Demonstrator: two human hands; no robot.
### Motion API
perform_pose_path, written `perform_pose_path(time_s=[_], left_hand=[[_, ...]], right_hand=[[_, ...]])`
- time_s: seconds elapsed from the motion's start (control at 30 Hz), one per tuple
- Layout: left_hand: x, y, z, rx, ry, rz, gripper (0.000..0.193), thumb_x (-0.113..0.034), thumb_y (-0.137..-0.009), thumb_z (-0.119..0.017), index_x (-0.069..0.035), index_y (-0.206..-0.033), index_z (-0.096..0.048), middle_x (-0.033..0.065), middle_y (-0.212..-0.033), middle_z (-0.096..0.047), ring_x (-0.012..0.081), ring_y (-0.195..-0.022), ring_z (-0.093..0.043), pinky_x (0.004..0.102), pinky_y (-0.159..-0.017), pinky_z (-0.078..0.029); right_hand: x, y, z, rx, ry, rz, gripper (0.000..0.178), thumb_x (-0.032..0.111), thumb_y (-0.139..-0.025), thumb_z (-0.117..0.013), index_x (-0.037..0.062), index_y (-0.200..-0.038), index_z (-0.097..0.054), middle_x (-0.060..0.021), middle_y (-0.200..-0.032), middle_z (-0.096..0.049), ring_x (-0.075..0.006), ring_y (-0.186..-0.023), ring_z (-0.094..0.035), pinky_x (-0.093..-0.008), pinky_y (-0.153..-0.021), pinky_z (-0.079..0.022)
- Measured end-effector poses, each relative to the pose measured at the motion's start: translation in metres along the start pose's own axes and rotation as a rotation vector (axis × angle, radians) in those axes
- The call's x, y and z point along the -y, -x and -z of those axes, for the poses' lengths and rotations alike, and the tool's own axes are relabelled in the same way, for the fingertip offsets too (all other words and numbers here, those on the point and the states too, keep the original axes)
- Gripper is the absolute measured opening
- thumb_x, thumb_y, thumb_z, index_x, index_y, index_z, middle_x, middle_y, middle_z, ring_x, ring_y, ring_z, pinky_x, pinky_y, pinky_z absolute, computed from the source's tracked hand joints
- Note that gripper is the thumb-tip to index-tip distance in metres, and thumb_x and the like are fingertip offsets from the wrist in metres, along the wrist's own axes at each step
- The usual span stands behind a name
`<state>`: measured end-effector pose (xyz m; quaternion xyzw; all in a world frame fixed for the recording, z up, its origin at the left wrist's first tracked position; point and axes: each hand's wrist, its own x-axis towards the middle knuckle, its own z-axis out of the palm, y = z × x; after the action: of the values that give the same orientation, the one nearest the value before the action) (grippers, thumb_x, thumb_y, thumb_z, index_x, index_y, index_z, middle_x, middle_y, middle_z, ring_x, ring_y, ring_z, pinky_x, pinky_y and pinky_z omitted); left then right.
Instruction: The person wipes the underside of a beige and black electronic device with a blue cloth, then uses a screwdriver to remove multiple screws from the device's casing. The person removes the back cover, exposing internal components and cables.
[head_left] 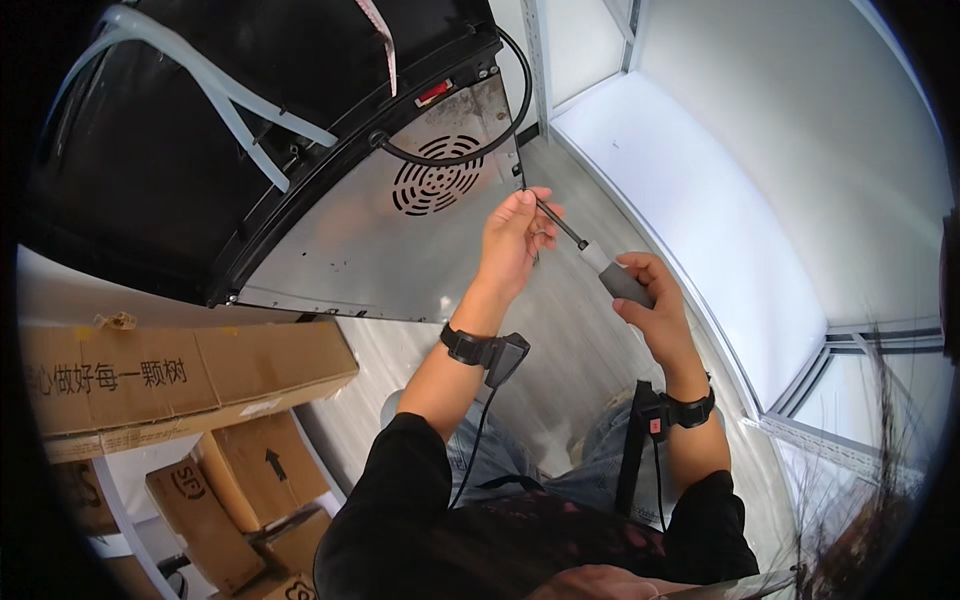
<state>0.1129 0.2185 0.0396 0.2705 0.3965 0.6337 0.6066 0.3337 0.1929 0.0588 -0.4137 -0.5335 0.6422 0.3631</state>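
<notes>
My right hand point(655, 310) is wrapped round the grey handle of a screwdriver point(620, 280). Its dark shaft slants up and left to my left hand point(510, 240). The left thumb and fingers are pinched together about the far end of the shaft, beside the right edge of a metal panel point(360, 240). Those fingers hide the screwdriver's tip, so I cannot tell whether it sits on a screw. The panel has a round slotted vent point(438, 178) and belongs to a large black appliance point(180, 130).
A black cable point(430, 160) loops over the panel; pale tubes point(215, 85) run across the appliance. Cardboard boxes point(265, 470) are stacked at the lower left, below a long carton point(270, 370). A white metal shelf point(700, 190) stands at the right. Wired straps circle both wrists.
</notes>
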Motion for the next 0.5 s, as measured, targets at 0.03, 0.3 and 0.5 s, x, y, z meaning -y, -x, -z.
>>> perform_pose_path(time_s=[0.03,0.3,0.5], left_hand=[[0.000,-0.001,0.000,0.001,-0.012,-0.013,0.029,-0.027,-0.099,-0.045,-0.003,-0.109,-0.057,0.0092,-0.091,-0.064,0.0109,-0.070,-0.057,0.0246,-0.064,-0.046],[-0.044,0.007,-0.021,0.090,-0.054,-0.082,0.028,-0.028,-0.098,-0.048,-0.003,-0.108,-0.057,0.0088,-0.091,-0.064,0.0105,-0.070,-0.056,0.0244,-0.062,-0.044],[-0.063,-0.005,-0.035,0.124,-0.122,-0.145,0.027,-0.026,-0.098,-0.049,-0.002,-0.106,-0.059,0.0048,-0.085,-0.063,0.0097,-0.072,-0.057,0.0237,-0.063,-0.045]], right_hand=[[-0.005,0.001,-0.004,-0.047,-0.021,0.029,0.041,-0.005,-0.075,-0.063,0.0054,-0.113,-0.053,-0.0047,-0.101,-0.058,-0.0126,-0.093,-0.056,-0.0263,-0.080,-0.045],[0.033,0.017,-0.028,-0.270,-0.003,0.193,0.036,-0.001,-0.078,-0.069,0.0042,-0.111,-0.056,-0.0048,-0.095,-0.062,-0.0110,-0.086,-0.058,-0.0251,-0.075,-0.047],[0.049,0.012,-0.035,-0.351,0.047,0.409,0.033,0.001,-0.079,-0.069,0.0049,-0.108,-0.057,-0.0052,-0.095,-0.063,-0.0097,-0.084,-0.058,-0.0234,-0.072,-0.046]])
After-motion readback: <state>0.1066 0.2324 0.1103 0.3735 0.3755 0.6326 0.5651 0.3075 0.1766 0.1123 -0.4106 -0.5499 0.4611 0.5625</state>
